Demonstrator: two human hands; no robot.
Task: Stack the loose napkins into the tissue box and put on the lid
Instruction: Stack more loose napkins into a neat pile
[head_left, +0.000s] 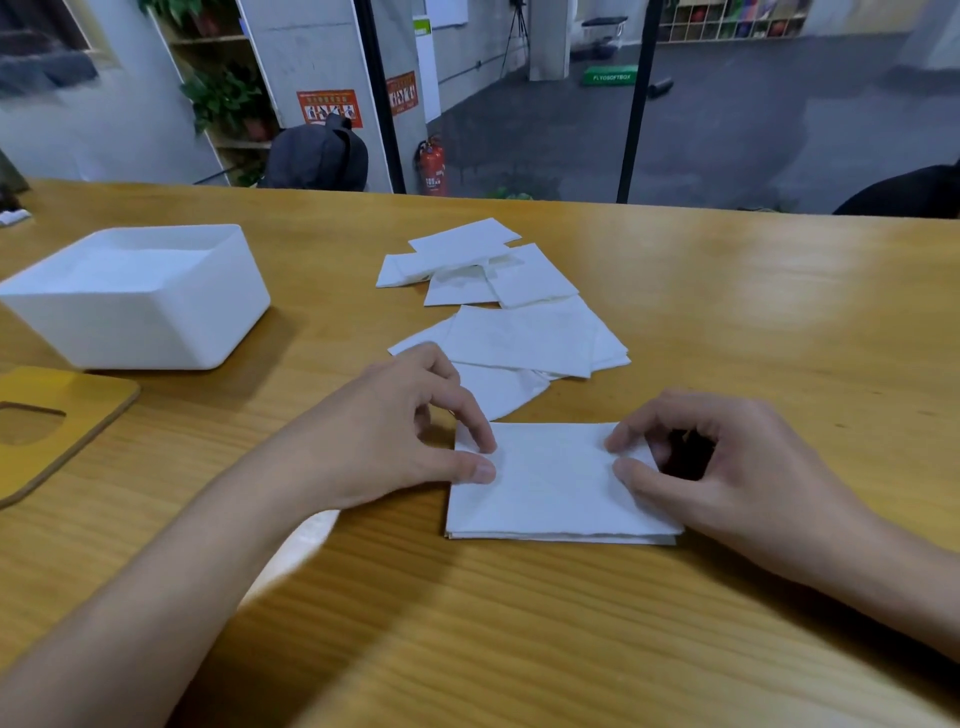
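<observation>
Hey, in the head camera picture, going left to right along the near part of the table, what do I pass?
wooden lid → left hand → napkin stack → right hand. The tissue box and loose napkins lie farther back, so they are left out.

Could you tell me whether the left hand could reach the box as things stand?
Probably yes: the left hand touches the stack, and only bare table lies between it and the open box farther left; the lid lies off that path.
</observation>
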